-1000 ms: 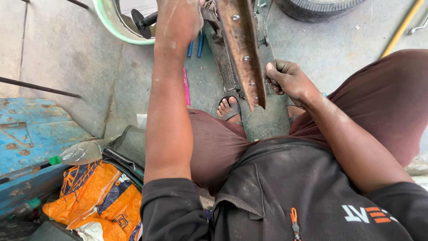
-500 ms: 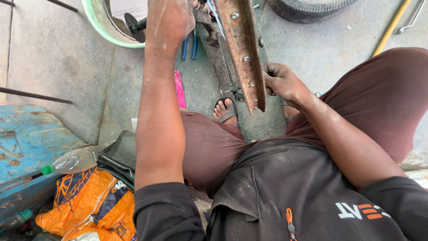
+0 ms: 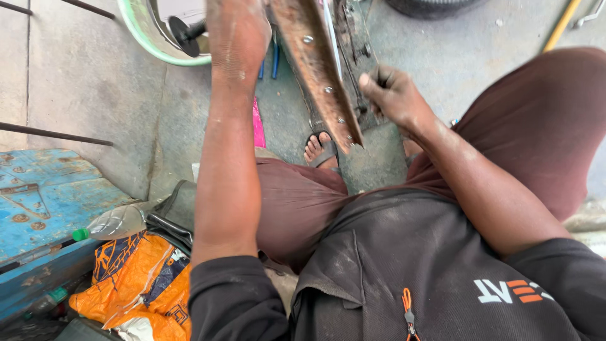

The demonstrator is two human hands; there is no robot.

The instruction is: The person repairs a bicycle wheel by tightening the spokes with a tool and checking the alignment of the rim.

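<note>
Rust-brown metal bar (image 3: 319, 72) runs away from the body between both hands, right hand (image 3: 394, 95) beside its near end, clenched on something unclear, left hand (image 3: 237, 31) farther up, grip cropped, can't tell.

You have a long, rusty metal strip (image 3: 315, 69) in front of you, brown and pitted, with a row of bolt heads along its length. It runs from the top edge of the view down toward you, tilted and raised above the concrete floor (image 3: 95, 82), its near end pointing over your sandalled foot. Its upper end is cut off by the frame.
</note>
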